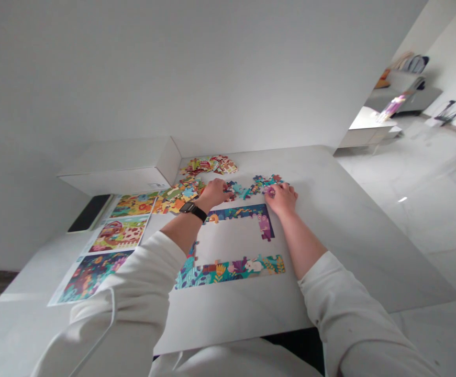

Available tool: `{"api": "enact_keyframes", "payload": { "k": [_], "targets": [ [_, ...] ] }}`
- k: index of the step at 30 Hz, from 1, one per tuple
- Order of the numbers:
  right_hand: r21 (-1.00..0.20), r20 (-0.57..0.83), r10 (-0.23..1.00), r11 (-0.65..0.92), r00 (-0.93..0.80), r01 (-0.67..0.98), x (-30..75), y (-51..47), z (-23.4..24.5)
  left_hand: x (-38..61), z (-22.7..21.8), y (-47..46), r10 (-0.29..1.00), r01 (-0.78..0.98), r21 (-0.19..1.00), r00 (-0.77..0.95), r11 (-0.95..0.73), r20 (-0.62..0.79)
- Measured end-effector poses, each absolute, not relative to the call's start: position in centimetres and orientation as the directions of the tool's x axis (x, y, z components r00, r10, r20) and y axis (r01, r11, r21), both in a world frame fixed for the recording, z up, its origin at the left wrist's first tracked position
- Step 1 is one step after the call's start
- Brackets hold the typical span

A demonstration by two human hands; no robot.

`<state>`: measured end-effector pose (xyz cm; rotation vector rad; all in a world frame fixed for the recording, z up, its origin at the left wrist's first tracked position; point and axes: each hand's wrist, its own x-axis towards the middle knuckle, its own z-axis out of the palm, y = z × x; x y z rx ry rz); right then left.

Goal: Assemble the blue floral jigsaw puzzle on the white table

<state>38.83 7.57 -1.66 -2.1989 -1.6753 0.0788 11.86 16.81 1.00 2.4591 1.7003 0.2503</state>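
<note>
A partly joined jigsaw puzzle lies flat in front of me, its border of teal, dark blue and purple pieces around a bare middle. The border has a gap on the right side. Beyond its top edge, my right hand pinches a purple puzzle piece beside a small heap of teal pieces. My left hand is closed, fingers bent down at another group of loose teal pieces; what its fingertips hold is too small to make out. A black watch is on the left wrist.
Yellow and orange pieces and a red-green heap lie left and behind. Printed picture sheets, a black phone and a white box stand or lie at left. A wall bounds the table's back.
</note>
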Motion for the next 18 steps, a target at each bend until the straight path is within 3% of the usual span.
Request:
{"api": "enact_keyframes", "payload": {
  "k": [8,18],
  "targets": [
    [-0.322,0.179,0.94,-0.223,0.29,0.92,38.9,7.7,-1.8,9.1,1.2,17.1,0.962,0.939,0.212,0.251,-0.27,0.11],
    [-0.353,0.18,0.939,-0.218,0.295,0.91,38.8,7.7,-1.8,12.9,1.4,16.0,0.904,0.876,0.226,0.401,-0.426,0.151]
  ]
}}
